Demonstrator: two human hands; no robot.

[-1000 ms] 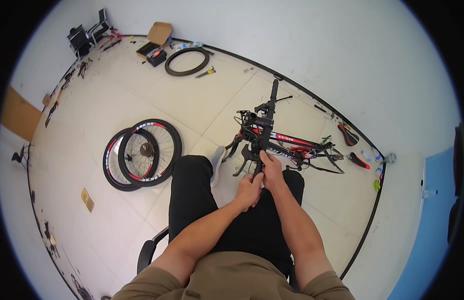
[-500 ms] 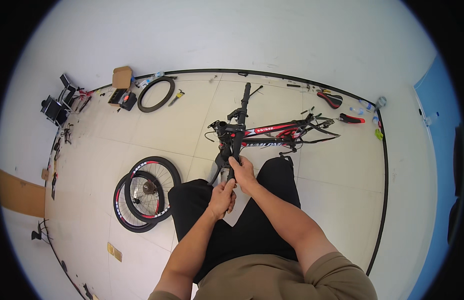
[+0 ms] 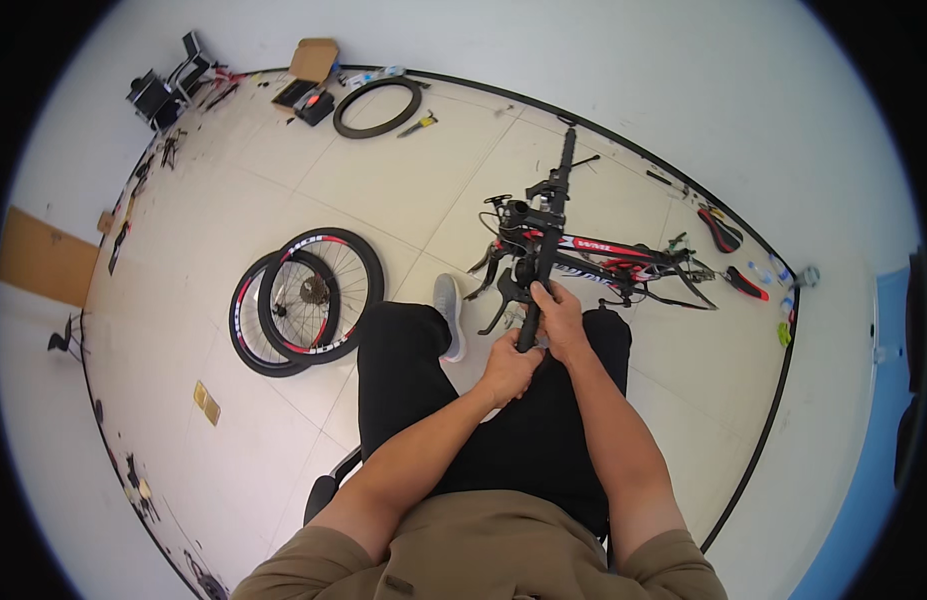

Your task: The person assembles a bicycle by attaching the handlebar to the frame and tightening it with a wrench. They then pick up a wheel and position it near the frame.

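A black bicycle handlebar points away from me, joined to a black and red bicycle frame that extends to the right. My right hand is closed round the near rubber grip, its thumb lying along the top. Just below, at the bar's near end, my left hand is also closed on the grip; its fingertips are partly hidden. A black brake lever sticks out to the left of the bar. The far grip reaches toward the wall.
Two overlapping wheels lie at the left of my legs. Farther off are a loose tyre, a yellow-handled tool and an open cardboard box. Saddles and bottles lie along the right wall. My grey shoe rests beside the bike.
The view has turned, so the bike appears farther right and the wheels higher. My shoe and the brake lever show more fully. Both hands remain on the near grip.
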